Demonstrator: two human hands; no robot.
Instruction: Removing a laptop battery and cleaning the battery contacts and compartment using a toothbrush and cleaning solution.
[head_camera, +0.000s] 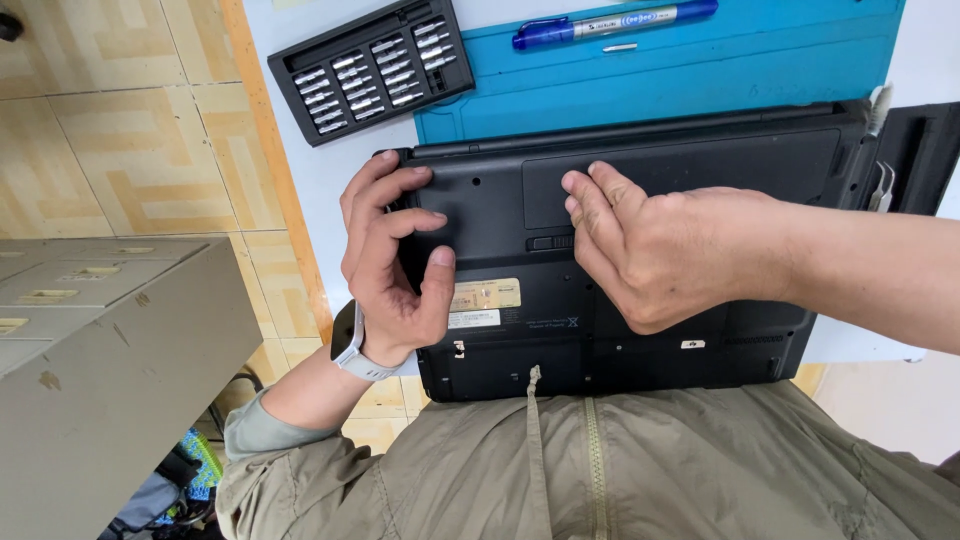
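Note:
A black laptop (640, 350) lies upside down on the white table, its near edge at my jacket. My left hand (388, 262) grips its left edge, fingers on the bottom cover and thumb near a yellow label (485, 295). My right hand (655, 250) rests flat on the underside, fingertips pressing the left end of the long battery panel (720, 165), just above a small slide latch (550, 243). A white watch (350, 345) sits on my left wrist.
A black case of screwdriver bits (372, 68) lies at the back left. A blue work mat (680, 70) carries a blue marker (615, 22). Metal tweezers (882, 185) and a black part (925, 150) sit at the right. A grey cabinet (100, 360) stands left, over tiled floor.

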